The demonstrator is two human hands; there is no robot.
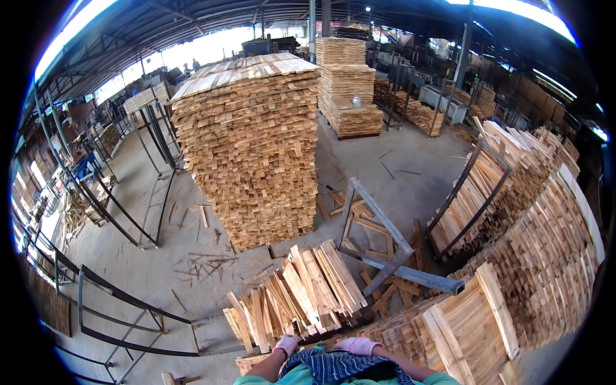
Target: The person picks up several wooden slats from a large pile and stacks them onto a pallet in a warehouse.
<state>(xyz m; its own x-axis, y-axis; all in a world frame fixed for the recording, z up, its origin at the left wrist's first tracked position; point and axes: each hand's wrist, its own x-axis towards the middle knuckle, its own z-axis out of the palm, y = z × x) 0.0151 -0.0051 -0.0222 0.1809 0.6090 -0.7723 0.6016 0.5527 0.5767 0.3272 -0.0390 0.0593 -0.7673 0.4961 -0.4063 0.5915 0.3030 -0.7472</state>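
My left hand [287, 344], in a pale pink glove, is at the near ends of a leaning row of wooden slats [314, 282]. Its fingers are too small and hidden to show whether they grip a slat. Close in front of my body, my right hand [358, 346], gloved in pink, lies beside the near edge of a low wood stack [391, 333]. Its fingertips do not show clearly, and I see no slat plainly in it. The slats stand side by side, tilted, in uneven lengths. A dark blue patterned cloth [337, 364] hangs between my forearms.
A tall slat stack [253, 147] rises ahead. To the right are a grey metal frame [385, 237], a black rack of slats [475, 186] and a large curved stack [545, 250]. Black metal frames [128, 314] stand left. Wood scraps [208, 266] litter the concrete floor.
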